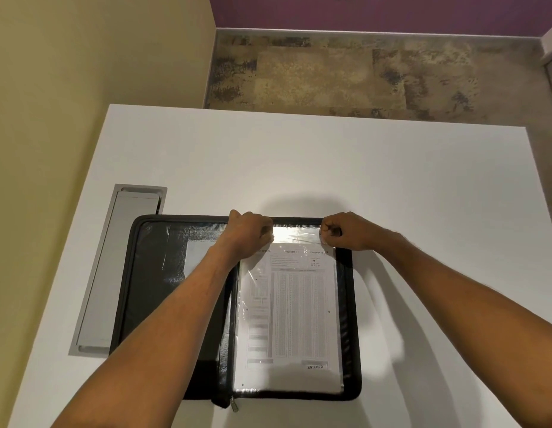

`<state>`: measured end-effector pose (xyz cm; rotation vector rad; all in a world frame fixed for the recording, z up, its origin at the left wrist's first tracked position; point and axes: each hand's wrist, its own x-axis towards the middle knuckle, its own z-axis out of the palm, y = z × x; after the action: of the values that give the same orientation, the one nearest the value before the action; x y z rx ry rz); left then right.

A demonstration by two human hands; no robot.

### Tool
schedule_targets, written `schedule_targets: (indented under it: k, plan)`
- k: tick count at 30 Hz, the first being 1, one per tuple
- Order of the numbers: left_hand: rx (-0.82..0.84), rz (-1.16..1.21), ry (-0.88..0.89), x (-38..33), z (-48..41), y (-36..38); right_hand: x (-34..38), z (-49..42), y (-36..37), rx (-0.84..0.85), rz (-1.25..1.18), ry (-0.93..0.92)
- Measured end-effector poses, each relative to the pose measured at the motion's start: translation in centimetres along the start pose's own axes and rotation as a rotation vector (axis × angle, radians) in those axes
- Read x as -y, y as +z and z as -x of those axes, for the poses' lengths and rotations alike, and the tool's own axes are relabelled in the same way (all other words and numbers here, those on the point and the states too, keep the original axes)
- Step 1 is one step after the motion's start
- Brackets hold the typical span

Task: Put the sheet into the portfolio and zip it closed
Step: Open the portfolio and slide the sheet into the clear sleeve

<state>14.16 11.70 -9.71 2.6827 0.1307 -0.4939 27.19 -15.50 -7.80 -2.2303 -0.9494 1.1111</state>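
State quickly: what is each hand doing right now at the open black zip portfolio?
Left hand: curled, pinching the top edge of the clear plastic sleeve.
Right hand: curled, pinching the same sleeve edge.

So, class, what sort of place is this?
Probably an office: a white desk with a built-in cable hatch, a mottled floor beyond it, and an open portfolio holding a printed sheet.

1. I saw fairly bright, even light from overhead on the white table (392, 180).
2. Glare bleached the top of the clear plastic sleeve (295, 234).
3. Soft, doubled shadows spread right of the right forearm (454, 288).
4. Wide-angle distortion splayed the table's edges; I found the sheet's (299, 304) fine print too soft to read.
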Motion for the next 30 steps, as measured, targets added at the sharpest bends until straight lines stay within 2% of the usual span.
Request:
schedule_targets:
  k: [4,9,12,15,18,20,22,24,27,30]
  plan:
    - [-0.018,0.064,-0.029,-0.2,-0.1,-0.2,0.1,-0.1,-0.2,-0.008,-0.011,0.02]
    - [-0.05,0.002,0.008,-0.8,-0.3,-0.8,-0.1,0.2,0.2,-0.187,-0.012,0.112]
    - [-0.07,-0.077,0.014,-1.7,-0.2,-0.8,0.2,0.3,1.1,-0.297,0.067,0.223]
    - [-0.241,-0.117,0.05,-2.4,0.4,0.1,0.5,0.2,2.0,-0.364,0.133,0.315]
    - [-0.361,-0.026,0.155,-3.2,1.6,1.2,1.1,0.2,2.8,-0.414,0.151,0.363]
    - [-0.271,0.01,0.235,-3.6,2.7,2.3,1.6,0.3,3.3,-0.441,0.168,0.387]
    - [-0.09,0.04,0.243,-4.1,3.8,3.5,2.0,0.4,3.7,-0.463,0.157,0.416]
    - [0.018,-0.001,0.24,-4.7,4.6,4.6,2.2,0.6,4.0,-0.472,0.132,0.45]
    - [0.047,-0.103,0.201,-6.1,5.1,6.0,2.5,1.0,4.2,-0.484,0.093,0.485]
    - [0.034,-0.084,0.164,-6.9,5.2,6.9,2.9,1.9,4.9,-0.552,0.068,0.493]
